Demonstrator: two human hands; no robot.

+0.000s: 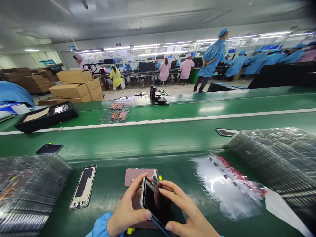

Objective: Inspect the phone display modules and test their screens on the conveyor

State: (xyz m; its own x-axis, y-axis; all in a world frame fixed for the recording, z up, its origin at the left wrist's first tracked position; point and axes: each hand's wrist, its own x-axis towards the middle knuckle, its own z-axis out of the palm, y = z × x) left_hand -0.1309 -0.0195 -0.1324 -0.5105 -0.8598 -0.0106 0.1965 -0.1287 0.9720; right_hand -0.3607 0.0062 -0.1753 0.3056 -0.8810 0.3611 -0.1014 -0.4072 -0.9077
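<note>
The left hand has fingers closed on a black-screened, silver-edged rectangular phone, tilted above the dark-green counter; the right hand's half-curled fingers touch it, their grip unclear.

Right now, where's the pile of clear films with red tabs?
In the head view, the film pile lies on the green worktop, right of the right hand, beside a clear tray stack.
</note>
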